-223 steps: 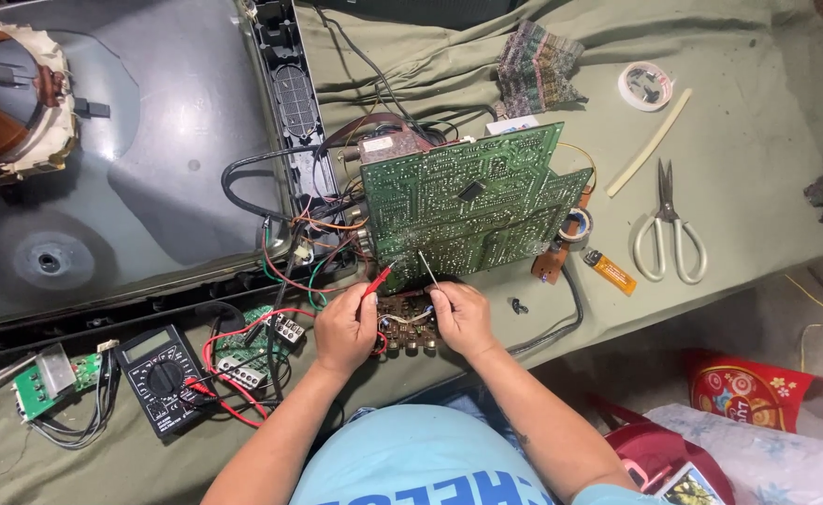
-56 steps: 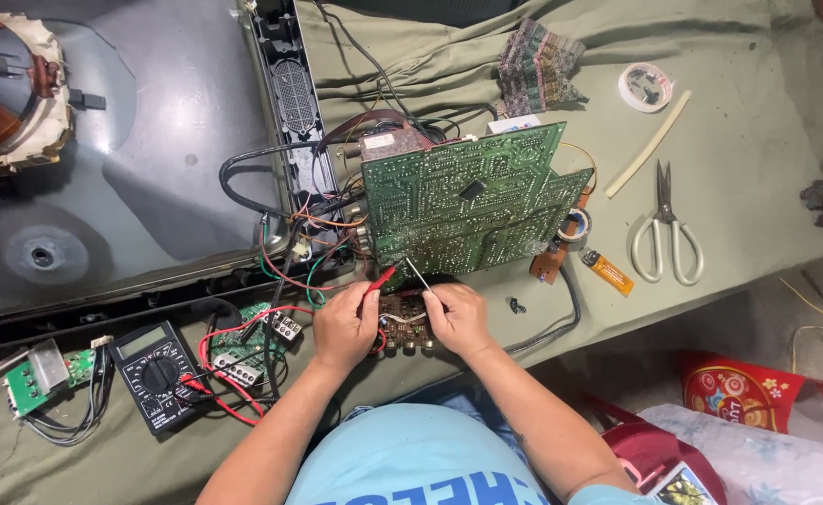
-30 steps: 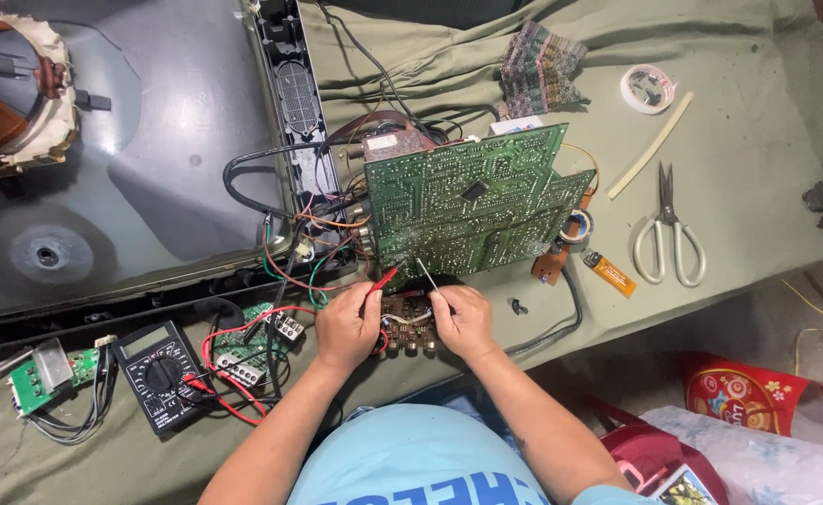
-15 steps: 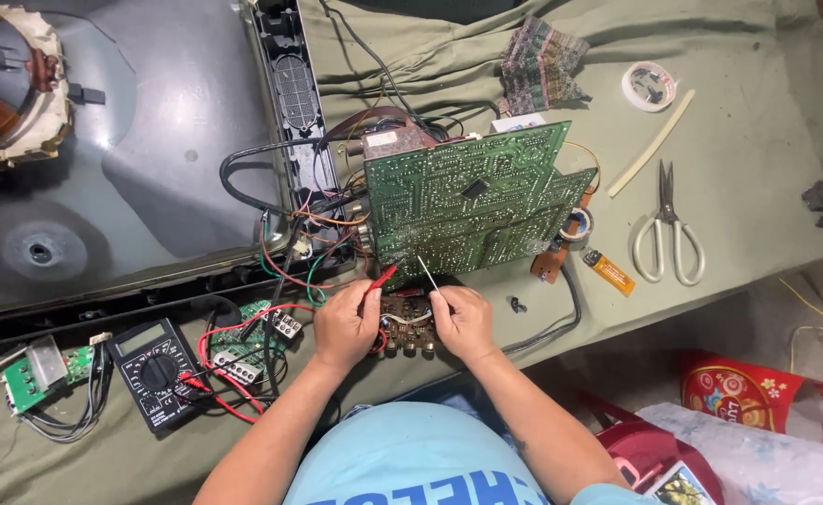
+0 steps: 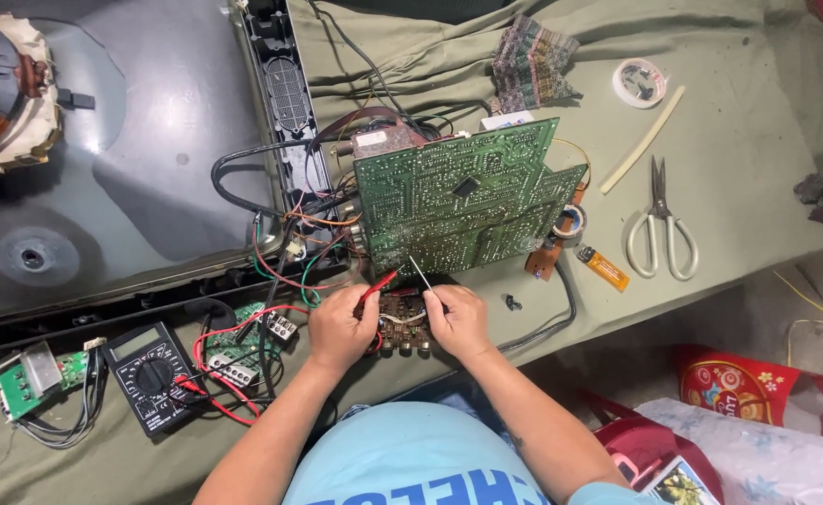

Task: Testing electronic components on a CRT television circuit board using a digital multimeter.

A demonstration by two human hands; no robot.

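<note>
A large green circuit board lies solder side up on the cloth-covered table, wired to a dark glass picture tube. My left hand pinches a red test probe whose tip touches the board's near edge. My right hand grips a thin black probe that also points at that edge. Between both hands sits a small brown board with round parts. Red and black leads run left to a black multimeter.
White-handled scissors, an orange lighter, a tape roll, a pale stick and a folded rag lie to the right. A small green board is at the front left. Red bags sit on the floor.
Both hands stay by the board's near edge with the probes; the probe tips shift only slightly. The view has drifted a little.
</note>
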